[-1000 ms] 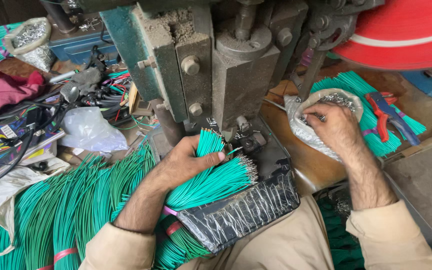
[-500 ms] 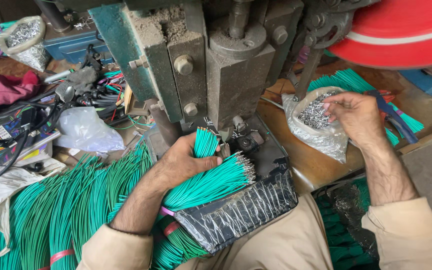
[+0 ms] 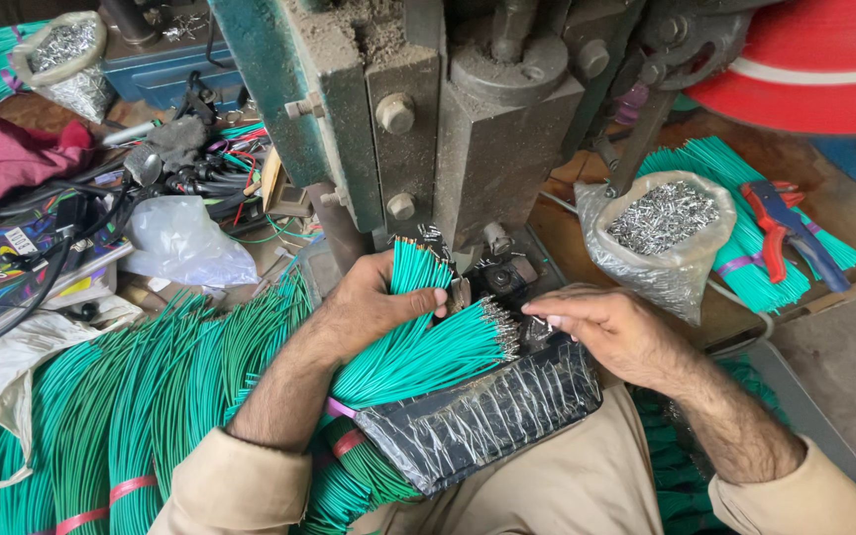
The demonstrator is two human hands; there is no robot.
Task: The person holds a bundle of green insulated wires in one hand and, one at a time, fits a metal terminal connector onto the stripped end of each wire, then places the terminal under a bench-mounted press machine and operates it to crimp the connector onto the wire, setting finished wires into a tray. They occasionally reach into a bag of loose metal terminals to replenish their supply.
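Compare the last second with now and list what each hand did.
The right hand left the bag of metal terminals and came down and inward to the wire tips by the press, fingers pinched on something tiny. The left hand kept its grip on the green wire bundle, which stayed on the black pad.

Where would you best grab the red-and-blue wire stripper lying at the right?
Probably by the paired handles of the wire stripper, coming from above: it lies flat on green wires, handles splayed toward the lower right and clear of the bag of metal terminals.
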